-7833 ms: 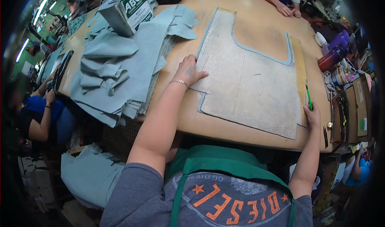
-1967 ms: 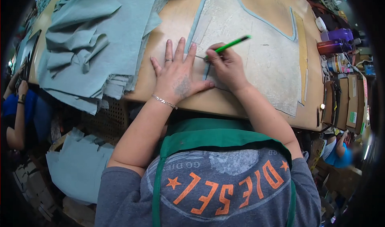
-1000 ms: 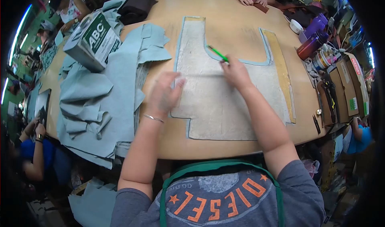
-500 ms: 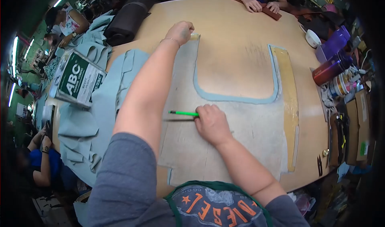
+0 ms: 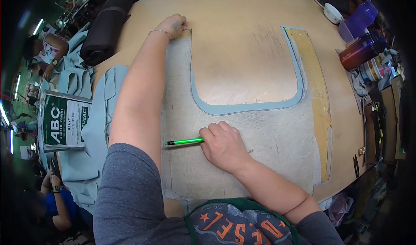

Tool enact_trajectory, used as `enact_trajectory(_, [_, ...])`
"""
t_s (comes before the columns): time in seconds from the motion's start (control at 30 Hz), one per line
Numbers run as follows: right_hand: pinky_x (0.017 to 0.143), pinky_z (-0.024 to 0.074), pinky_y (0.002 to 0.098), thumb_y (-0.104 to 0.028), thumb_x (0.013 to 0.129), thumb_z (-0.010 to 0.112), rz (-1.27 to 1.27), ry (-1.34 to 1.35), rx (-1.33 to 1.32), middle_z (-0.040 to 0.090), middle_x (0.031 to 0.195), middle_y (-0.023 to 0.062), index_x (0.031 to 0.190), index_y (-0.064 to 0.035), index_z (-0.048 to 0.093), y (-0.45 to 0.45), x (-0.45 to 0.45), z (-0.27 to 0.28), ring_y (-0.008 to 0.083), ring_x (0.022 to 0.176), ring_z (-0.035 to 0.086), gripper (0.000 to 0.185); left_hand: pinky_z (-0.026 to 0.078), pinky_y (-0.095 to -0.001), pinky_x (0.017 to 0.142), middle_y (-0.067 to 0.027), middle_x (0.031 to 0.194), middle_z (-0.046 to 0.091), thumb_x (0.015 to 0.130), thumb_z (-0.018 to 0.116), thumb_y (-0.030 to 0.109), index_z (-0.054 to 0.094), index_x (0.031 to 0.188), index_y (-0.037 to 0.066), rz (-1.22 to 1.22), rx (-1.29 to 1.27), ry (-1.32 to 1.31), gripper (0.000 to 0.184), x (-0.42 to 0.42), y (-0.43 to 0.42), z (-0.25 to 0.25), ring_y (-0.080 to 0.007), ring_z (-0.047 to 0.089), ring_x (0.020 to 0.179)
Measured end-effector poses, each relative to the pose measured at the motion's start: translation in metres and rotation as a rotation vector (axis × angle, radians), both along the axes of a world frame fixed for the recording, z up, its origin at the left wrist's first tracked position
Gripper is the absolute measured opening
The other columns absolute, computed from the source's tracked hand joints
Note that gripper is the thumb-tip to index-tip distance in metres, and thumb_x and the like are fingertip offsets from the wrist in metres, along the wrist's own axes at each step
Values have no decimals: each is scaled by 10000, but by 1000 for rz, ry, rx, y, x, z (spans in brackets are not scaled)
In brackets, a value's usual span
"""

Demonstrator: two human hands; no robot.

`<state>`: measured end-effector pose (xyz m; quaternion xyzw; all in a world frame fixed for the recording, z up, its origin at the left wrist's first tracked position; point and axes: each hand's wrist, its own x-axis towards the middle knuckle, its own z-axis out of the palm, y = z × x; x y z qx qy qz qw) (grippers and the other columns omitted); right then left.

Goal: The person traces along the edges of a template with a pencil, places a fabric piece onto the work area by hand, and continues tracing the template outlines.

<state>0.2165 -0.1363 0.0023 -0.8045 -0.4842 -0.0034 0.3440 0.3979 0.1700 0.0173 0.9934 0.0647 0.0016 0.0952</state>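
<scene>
Slip risk: one-corner reach at eleven o'clock

Pale template [image 5: 277,152] lies mid-table, U-cut opening toward twelve; a blue strip [image 5: 251,108] shows along the cut, apparently cloth underneath. Left hand [image 5: 175,25] out at eleven, fingers curled over the template's far tip; from my remote seat I can't tell if it pinches or only presses. Right hand [image 5: 225,146] just below centre, closed round the green pencil [image 5: 184,141], black end to nine, point hidden from me.

My worry: a tug at that far tip swings the template, being so off-centre, and the strip ends up uneven. Right hand may damp it if it bears down; can't confirm. Pencil could leave a stray mark if its point touches. Left sleeve [image 5: 130,180] is close to the cloth stack [image 5: 95,130] at nine; brushing it might drag layers, maybe nudge the tin [image 5: 65,120] beyond.
</scene>
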Motion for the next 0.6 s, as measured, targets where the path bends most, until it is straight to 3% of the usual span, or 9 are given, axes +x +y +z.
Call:
enact_trajectory(0.07, [532,405,345,-113,622,621,-2,11,-4,456,672,42,733,-94,500,0,0,-1,221,660,482,165,425,-346,742,-136,867,580,789,539,101,559,818,31,-26,149,-28,78,2,-3,-4,-282,546,842])
enact_trajectory(0.17, [536,405,347,-113,626,619,-4,7,3,457,674,42,737,-94,500,-1,0,-2,221,664,484,164,417,-365,761,-151,913,562,803,512,98,535,831,32,-16,132,-32,76,5,-4,-6,-316,521,907])
enact_trajectory(0.27, [541,406,350,-114,629,618,-5,11,-9,459,678,43,742,-94,502,-1,-1,-3,222,667,486,163,416,-392,813,-84,994,567,794,476,89,534,922,111,20,161,59,142,9,-3,-6,-269,510,987])
enact_trajectory(0.6, [521,424,333,-97,659,565,3,-4,16,455,662,44,691,-85,479,-1,1,0,206,647,488,93,398,-381,819,-48,972,588,763,463,44,520,918,134,101,164,145,188,7,-27,10,-237,531,968])
